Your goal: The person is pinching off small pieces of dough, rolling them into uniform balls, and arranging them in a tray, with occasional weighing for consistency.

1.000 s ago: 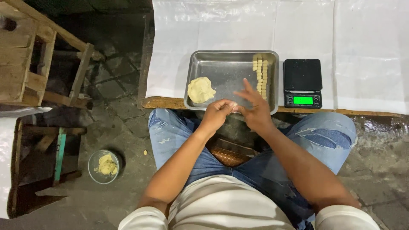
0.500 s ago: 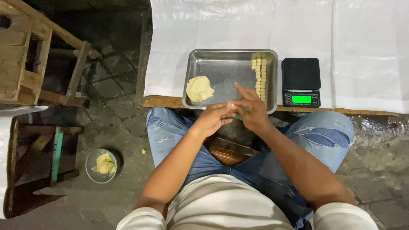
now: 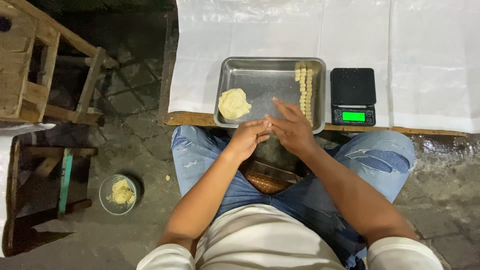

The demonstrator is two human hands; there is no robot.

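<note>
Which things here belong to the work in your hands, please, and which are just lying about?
In use: left hand, right hand, tray, dough lump, dough pieces, scale.
Lying about: bowl on the floor, wooden stools.

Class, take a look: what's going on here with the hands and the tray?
A seated person presses both hands together, left hand against right hand, at the near edge of a metal tray; whether anything lies between them cannot be seen. In the tray lie a lump of pale dough and rows of small dough pieces. A black scale stands beside it.
</note>
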